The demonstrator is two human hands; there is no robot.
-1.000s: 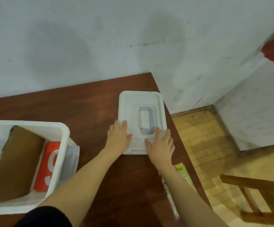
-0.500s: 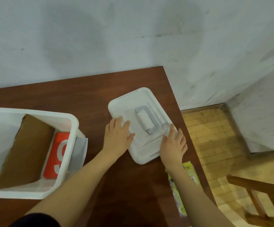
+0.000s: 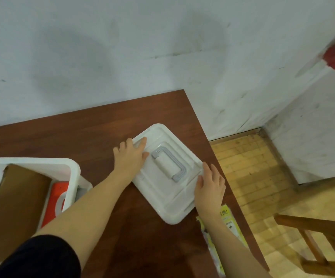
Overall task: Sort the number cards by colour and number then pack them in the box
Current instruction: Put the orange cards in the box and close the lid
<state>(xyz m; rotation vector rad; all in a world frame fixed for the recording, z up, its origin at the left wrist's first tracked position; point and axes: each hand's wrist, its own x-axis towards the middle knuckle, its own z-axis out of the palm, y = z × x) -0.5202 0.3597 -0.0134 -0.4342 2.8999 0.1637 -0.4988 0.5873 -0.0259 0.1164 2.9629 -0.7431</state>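
One lid [image 3: 167,199], one box [image 3: 73,173], one orange card [image 3: 57,194], two hands [image 3: 131,157].

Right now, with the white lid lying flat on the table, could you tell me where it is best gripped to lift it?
Probably by the grey handle in the middle of the lid, taken from above: it lies folded flat on top between the left hand and right hand, which rest on opposite edges.

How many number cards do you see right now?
1: an orange number card lies inside the white box at left, beside a brown cardboard sheet. More may be hidden under the cardboard or the left arm.
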